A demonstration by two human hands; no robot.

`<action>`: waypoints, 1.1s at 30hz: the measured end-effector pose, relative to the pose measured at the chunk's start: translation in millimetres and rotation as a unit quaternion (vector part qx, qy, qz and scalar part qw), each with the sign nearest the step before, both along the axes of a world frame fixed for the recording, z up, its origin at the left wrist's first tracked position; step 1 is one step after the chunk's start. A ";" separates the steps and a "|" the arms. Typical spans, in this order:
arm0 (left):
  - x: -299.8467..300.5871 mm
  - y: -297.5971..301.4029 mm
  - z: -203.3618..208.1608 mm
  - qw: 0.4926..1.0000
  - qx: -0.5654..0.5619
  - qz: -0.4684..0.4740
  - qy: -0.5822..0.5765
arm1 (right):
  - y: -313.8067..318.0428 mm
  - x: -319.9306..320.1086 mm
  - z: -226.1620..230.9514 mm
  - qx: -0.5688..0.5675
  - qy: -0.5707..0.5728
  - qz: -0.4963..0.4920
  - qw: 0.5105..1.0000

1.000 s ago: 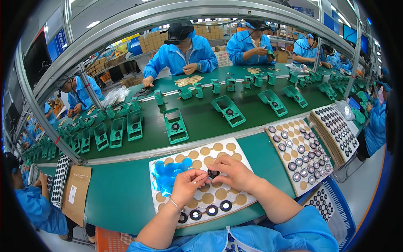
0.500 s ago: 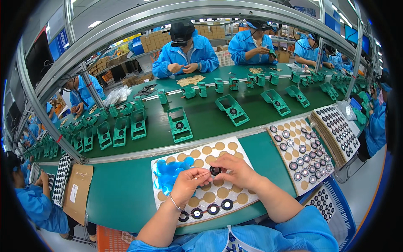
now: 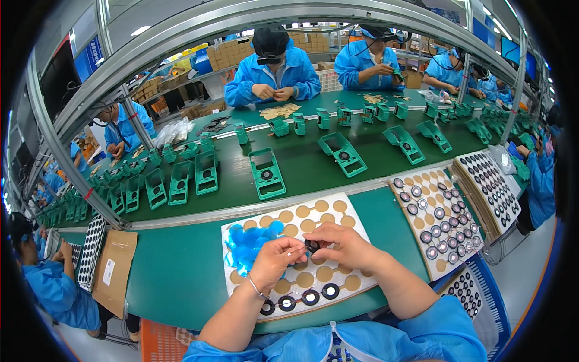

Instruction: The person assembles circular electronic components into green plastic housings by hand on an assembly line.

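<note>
Over a white foam tray [image 3: 356, 222] with round tan recesses, both my hands hold one small black round speaker [image 3: 312, 245]. My right hand [image 3: 345, 246] grips its body between thumb and fingers. My left hand [image 3: 277, 258] is closed in a pinch at its left side, on what looks like a thin wire; the fingertips partly hide it. A loose pile of blue film discs [image 3: 247, 244] lies on the tray's left part, beside my left hand. Along the near edge sits a row of black speakers with white centres [image 3: 310, 297].
On the right stand a foam tray of speakers [image 3: 443, 229] and a stack of filled trays [image 3: 490, 187]. Green plastic housings [image 3: 266, 175] line the conveyor belt ahead, with co-workers [image 3: 274, 78] across it. A cardboard sheet [image 3: 114, 271] stands at left; a metal frame [image 3: 241, 30] spans overhead.
The whole view has shifted slightly. My hands stay together at the same speaker above the tray, with only small finger movement.
</note>
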State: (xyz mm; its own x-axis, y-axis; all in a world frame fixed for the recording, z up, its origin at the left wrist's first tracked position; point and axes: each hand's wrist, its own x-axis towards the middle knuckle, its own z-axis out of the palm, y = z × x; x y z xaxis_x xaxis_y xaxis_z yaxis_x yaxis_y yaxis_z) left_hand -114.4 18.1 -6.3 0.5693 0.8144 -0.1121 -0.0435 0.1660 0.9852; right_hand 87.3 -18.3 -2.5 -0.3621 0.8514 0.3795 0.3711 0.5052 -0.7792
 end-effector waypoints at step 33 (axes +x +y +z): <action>-13.7 1.2 12.8 0.829 0.437 0.154 0.313 | 16.6 19.3 3.7 -0.341 0.484 0.121 0.797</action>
